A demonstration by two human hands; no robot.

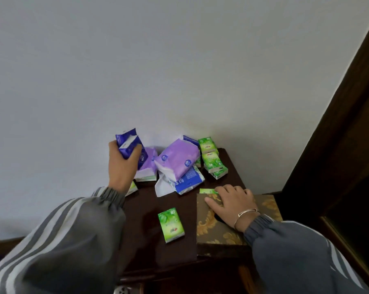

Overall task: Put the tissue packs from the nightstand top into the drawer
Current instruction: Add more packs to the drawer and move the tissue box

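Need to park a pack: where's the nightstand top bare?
Bare wood left of the lone green pack, up to the left sleeve, and between it and the pile. Crowded: the back; patterned box fills right front.

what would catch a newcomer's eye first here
The left hand, up at the back left, grips dark blue tissue packs against the pale wall. Beside it, a bright heap of purple packs and green packs crowds the back of the dark nightstand. The right hand rests on a gold-patterned box at the front right.
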